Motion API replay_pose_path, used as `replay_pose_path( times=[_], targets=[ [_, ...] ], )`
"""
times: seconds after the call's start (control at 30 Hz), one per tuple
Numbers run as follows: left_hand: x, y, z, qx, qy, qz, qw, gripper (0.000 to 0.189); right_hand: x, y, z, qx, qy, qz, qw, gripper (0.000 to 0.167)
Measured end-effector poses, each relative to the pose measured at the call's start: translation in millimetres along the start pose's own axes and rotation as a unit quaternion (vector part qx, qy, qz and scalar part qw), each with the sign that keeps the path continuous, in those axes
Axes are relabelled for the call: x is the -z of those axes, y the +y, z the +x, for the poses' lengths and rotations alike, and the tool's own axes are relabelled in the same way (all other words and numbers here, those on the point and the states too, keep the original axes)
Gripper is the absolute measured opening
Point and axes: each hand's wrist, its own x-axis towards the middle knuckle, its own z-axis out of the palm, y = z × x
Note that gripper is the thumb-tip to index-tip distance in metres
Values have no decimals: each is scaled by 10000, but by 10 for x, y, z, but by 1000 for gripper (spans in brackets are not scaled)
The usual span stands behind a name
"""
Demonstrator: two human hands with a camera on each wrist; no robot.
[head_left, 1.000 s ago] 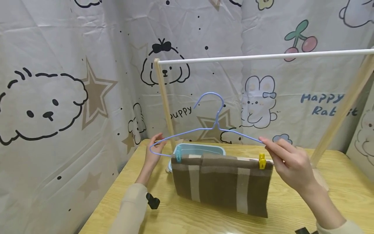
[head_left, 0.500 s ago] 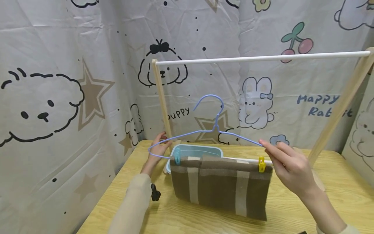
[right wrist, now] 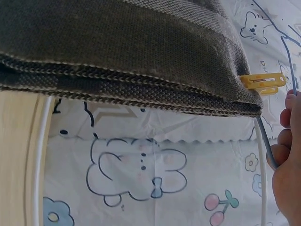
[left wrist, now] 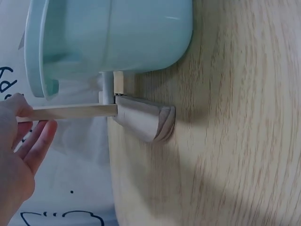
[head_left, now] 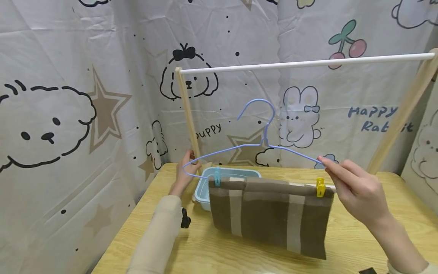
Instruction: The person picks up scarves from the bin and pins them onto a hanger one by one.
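Note:
A blue wire hanger is held up by my right hand, thumb and fingers pinching its right end. Over its lower bar hangs a folded brown knit cloth with pale stripes. A yellow clip fastens the cloth on the right, a light blue clip on the left. My left hand is at the left wooden post of the small rack. In the left wrist view, thumb and fingers close round that post, above its wooden foot.
Above the hanger runs the rack's white rail, from the left post to the right post. A pale blue basin stands behind the cloth on the wooden table. A patterned curtain hangs behind.
My left hand has moved from beside the hanger's left end up and back onto the rack's post. The hanger with the cloth has shifted right with my right hand.

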Motion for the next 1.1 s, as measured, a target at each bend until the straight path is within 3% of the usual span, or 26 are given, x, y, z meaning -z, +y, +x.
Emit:
replay_pose_path(
  times=[0.27,0.47,0.67,0.9,1.0,1.1],
  targets=[
    [-90,-31,-32,141,288,192,9993,33,197,62,49,-19,116,-384,9992,40],
    [-113,18,-7,290,216,206,9991,32,392,77,133,-134,112,-637,9978,44],
    [-95,53,2,317,138,281,9990,33,650,278,105,-422,49,-957,9945,50],
    [-88,70,-16,254,125,158,9995,33,958,460,105,-817,-546,-2182,9710,58],
    [-95,54,-20,248,160,103,9995,32,1004,504,95,-1122,-570,-2160,9683,57],
    [-107,35,-24,223,276,91,9993,31,1008,568,70,-1486,-457,-1936,9687,45]
  ],
)
